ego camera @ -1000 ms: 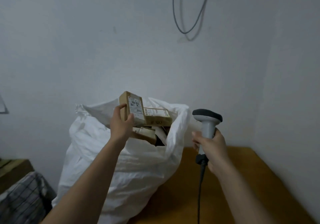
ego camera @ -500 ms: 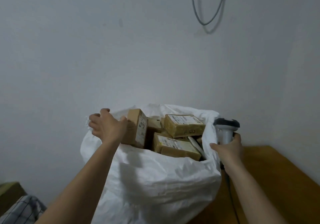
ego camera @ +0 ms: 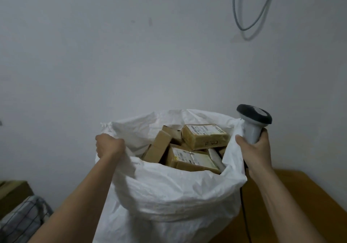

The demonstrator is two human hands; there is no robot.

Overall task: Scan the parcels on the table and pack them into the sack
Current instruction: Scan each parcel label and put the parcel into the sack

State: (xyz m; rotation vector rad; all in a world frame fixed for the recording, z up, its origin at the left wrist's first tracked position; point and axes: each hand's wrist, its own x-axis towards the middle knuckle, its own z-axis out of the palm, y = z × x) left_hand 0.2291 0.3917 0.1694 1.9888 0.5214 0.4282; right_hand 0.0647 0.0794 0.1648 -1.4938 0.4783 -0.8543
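A large white woven sack stands open in front of me, filled near its top with several brown cardboard parcels. A labelled parcel lies on top at the back right, another labelled one in front of it, and a plain box leans at the left. My left hand grips the sack's left rim. My right hand holds the grey barcode scanner by its handle and also pinches the sack's right rim.
A wooden table lies to the right behind the sack, with the scanner's black cable hanging over it. A cardboard box and checked fabric sit at the lower left. A grey cable loops on the wall.
My left hand let go of the small parcel, which now lies in the sack, and took hold of the sack's left rim. My right hand with the scanner moved onto the right rim.
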